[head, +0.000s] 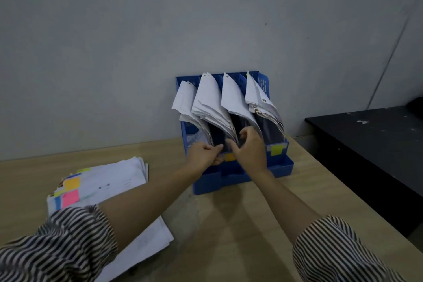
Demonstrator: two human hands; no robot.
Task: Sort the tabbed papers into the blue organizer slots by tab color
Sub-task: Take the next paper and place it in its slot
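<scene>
The blue organizer [281, 165] stands against the wall with several slots full of drooping white papers [208, 98]. A yellow label [276, 150] marks the right slot, and an orange label [229, 157] shows between my hands. My left hand [203, 154] pinches the lower edge of the sheets in a middle slot. My right hand [248, 147] curls its fingers round the same bundle of sheets just to the right. A loose stack of tabbed papers [107, 185] with yellow, pink, blue and green tabs lies on the table at the left.
The wooden table [240, 224] runs to a grey wall behind. A black surface [370, 144] sits lower at the right, past the table's edge. More white sheets [148, 242] lie under my left forearm.
</scene>
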